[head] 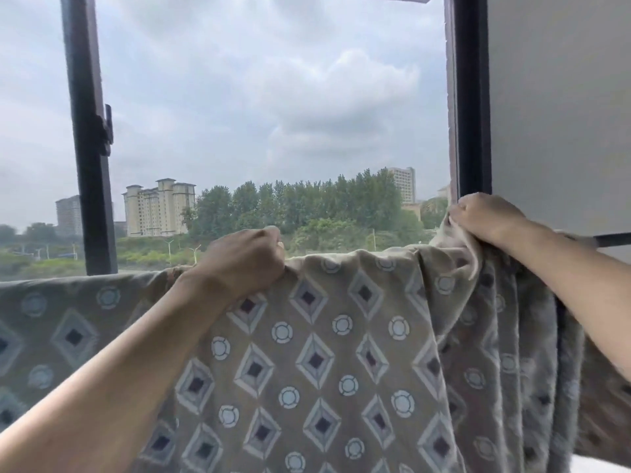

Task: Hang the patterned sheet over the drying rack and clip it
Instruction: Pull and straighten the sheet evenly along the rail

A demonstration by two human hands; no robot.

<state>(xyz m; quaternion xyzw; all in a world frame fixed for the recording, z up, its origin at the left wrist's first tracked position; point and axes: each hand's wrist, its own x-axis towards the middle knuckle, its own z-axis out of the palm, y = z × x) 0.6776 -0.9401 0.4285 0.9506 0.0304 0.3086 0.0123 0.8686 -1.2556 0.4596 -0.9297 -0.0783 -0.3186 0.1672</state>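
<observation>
The patterned sheet (317, 363), tan with diamond and ring motifs, spans the lower half of the view and hangs down from a horizontal top edge in front of an open window. Its left section lies flat and smooth; its right section is gathered into vertical folds. The support under the top edge is hidden by the fabric, except for a short dark horizontal bar (613, 239) that projects at the right, just beside the bunched folds. The window frame (89, 138) consists of dark vertical members at left and right, with a grey wall (560, 107) beyond the right member. Outside are an overcast sky, a line of trees (300, 203) and a pale apartment block (158, 208). The left hand (244, 264) is at the sheet's top edge near the centre, with its fingers curled over the edge and gripping the fabric. The right hand (486, 216) is higher and further right, with its fingers closed on a bunched portion of the sheet, lifting it above the top edge.
</observation>
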